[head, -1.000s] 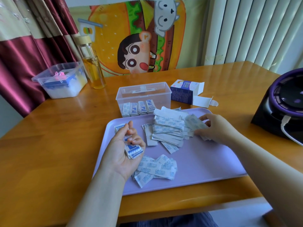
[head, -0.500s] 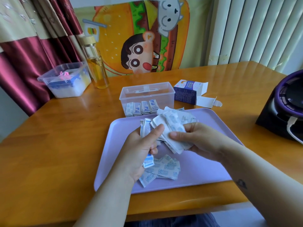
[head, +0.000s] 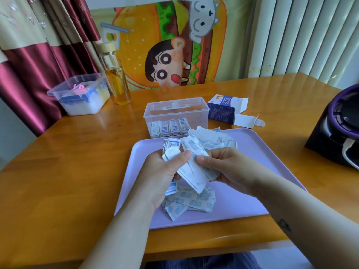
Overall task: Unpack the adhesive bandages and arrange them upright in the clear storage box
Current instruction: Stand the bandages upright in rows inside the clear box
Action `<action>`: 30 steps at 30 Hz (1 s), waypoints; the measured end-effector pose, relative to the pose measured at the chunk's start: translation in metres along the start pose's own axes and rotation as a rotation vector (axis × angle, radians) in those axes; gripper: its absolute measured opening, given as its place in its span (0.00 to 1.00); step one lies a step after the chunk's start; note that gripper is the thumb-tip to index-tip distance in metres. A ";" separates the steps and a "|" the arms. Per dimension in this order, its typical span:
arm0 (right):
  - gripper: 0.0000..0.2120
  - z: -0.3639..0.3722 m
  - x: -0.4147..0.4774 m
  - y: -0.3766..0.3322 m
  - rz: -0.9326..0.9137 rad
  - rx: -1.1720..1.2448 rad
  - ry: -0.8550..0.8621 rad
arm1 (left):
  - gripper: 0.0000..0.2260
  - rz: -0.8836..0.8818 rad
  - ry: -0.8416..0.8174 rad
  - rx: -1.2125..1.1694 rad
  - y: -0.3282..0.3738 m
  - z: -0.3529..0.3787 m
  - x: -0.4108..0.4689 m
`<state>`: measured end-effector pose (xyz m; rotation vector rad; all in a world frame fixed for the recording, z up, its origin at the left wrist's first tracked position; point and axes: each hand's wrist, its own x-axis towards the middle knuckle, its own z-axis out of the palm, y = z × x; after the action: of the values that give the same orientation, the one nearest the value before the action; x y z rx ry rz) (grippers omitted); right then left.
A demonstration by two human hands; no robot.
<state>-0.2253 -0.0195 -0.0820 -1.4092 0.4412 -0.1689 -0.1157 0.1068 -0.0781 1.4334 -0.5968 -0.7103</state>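
We see both hands raised over the lilac tray (head: 252, 171), meeting above its middle. The left hand (head: 165, 171) is curled around a bundle of wrapped bandages (head: 192, 171), with the thumb pressed on the front wrapper. More blue-printed wrappers stick out above its fingers and below its palm. The right hand (head: 227, 167) grips the same bundle from the other side, thumb on the upper face and fingers folded underneath. The bundle thus sits between the two hands, touching both, lifted off the tray and tilted so that its lower end points toward us.

Directly under the hands, a loose heap of bandages (head: 190, 200) lies flat on the near part of the tray. A second heap (head: 211, 138) rests at the tray's far edge, just behind the fingers.

Beyond the tray, on the desk (head: 77, 162), stands the clear storage box (head: 175, 111). Inside it a short row of bandages (head: 169, 128) stands upright against the front wall, filling its left and middle part. The box is apart from both hands, just past the far rim of the tray.

To the right of the box lies an opened cardboard carton (head: 221, 110) with its flaps spread. At the back left we find a lidded plastic tub (head: 81, 96) and a glass bottle (head: 116, 80) of amber liquid. A dark purple appliance (head: 338, 129) sits at the right edge.
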 end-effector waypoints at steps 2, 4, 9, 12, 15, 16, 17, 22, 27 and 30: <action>0.19 0.001 -0.001 -0.001 0.010 0.000 -0.014 | 0.03 -0.004 -0.013 -0.004 0.000 0.000 0.000; 0.18 0.000 -0.001 -0.002 0.027 0.012 -0.023 | 0.03 -0.003 -0.010 -0.019 0.001 -0.001 -0.002; 0.15 -0.004 -0.004 -0.002 -0.001 0.015 0.093 | 0.03 0.056 0.058 -0.091 0.003 -0.009 0.000; 0.07 -0.005 -0.012 -0.004 -0.041 -0.446 0.065 | 0.05 0.085 0.127 -0.125 0.007 -0.023 0.003; 0.11 0.004 -0.014 -0.002 0.031 -0.756 -0.064 | 0.05 0.120 0.181 -0.135 0.013 -0.036 0.006; 0.13 0.007 -0.013 0.000 0.038 -0.834 -0.060 | 0.04 0.121 0.189 -0.136 0.016 -0.038 0.006; 0.15 0.009 -0.013 0.001 0.031 -0.909 -0.026 | 0.03 0.123 0.185 -0.138 0.017 -0.040 0.006; 0.21 0.006 -0.012 -0.010 -0.141 -0.976 0.180 | 0.05 0.108 0.105 -0.103 0.017 -0.039 0.004; 0.17 0.017 -0.009 -0.025 -0.106 -0.420 -0.073 | 0.05 0.112 -0.017 -0.045 0.016 -0.023 0.001; 0.03 0.024 -0.004 -0.020 -0.119 -0.350 -0.079 | 0.04 0.106 -0.046 -0.059 0.017 -0.014 0.001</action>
<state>-0.2164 0.0005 -0.0596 -1.7809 0.3309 -0.1357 -0.1038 0.1155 -0.0624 1.3241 -0.6772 -0.6737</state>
